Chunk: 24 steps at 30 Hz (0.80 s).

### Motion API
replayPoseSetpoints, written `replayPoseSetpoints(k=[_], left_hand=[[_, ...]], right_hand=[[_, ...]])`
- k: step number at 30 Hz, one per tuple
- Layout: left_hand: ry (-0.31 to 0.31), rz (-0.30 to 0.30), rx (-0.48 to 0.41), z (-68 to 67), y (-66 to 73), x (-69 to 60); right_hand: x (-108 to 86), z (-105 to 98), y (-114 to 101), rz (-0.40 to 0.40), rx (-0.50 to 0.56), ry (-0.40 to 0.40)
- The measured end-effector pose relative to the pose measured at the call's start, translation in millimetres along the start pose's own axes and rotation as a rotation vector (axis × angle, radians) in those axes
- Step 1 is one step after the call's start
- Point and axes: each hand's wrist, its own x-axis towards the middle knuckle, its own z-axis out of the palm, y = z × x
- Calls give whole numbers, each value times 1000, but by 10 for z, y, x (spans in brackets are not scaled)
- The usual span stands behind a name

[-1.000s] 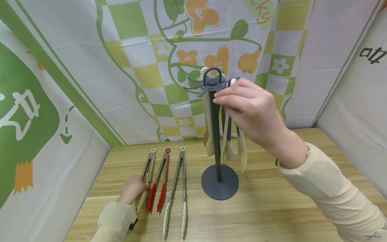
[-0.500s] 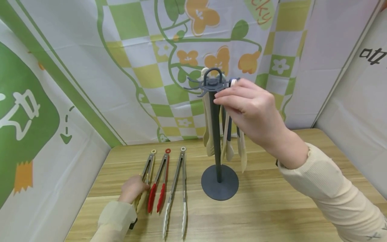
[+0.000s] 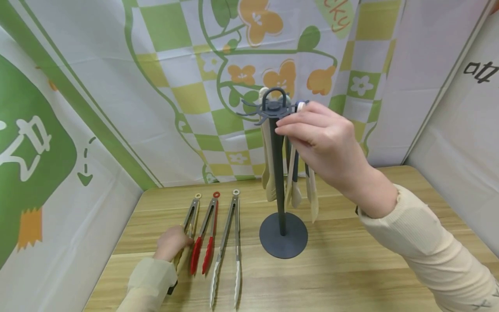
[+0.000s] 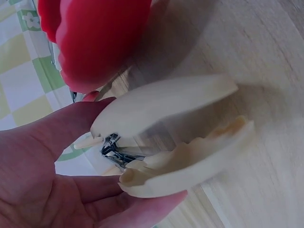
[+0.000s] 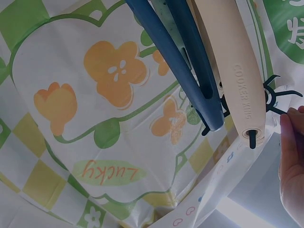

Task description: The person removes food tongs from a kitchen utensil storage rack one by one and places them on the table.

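Note:
My left hand (image 3: 173, 243) grips a pair of beige-tipped tongs (image 4: 166, 102) lying on the table at the left. In the left wrist view, thumb and fingers are on either side of the two spread beige heads. My right hand (image 3: 327, 136) is raised at the top of a dark grey utensil stand (image 3: 277, 173), fingertips pinching one of its hooks. Next to that hand, a beige-handled utensil (image 5: 235, 66) and a navy folded utensil, possibly tongs (image 5: 178, 57), hang from the hooks. In the head view the right hand hides part of the hook ring.
Red tongs (image 3: 196, 255) and longer white-tipped tongs (image 3: 215, 277) lie side by side on the wooden table (image 3: 339, 277), right of the left hand. Several utensils hang at the stand's back and right. A patterned cloth wall (image 3: 183, 99) stands close behind the table.

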Motion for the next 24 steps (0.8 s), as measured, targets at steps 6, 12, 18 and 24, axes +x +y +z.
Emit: replayPoseSetpoints(k=[6, 12, 18, 24], left_hand=[[6, -1, 11, 4, -13, 17], [-5, -1, 5, -6, -19, 22], [3, 13, -2, -4, -33, 36], [6, 31, -24, -18, -31, 6]], right_hand=[[8, 4, -3, -4, 7, 4], [11, 3, -5, -3, 4, 4], [13, -4, -7, -1, 6, 5], [8, -6, -6, 3, 7, 0]])
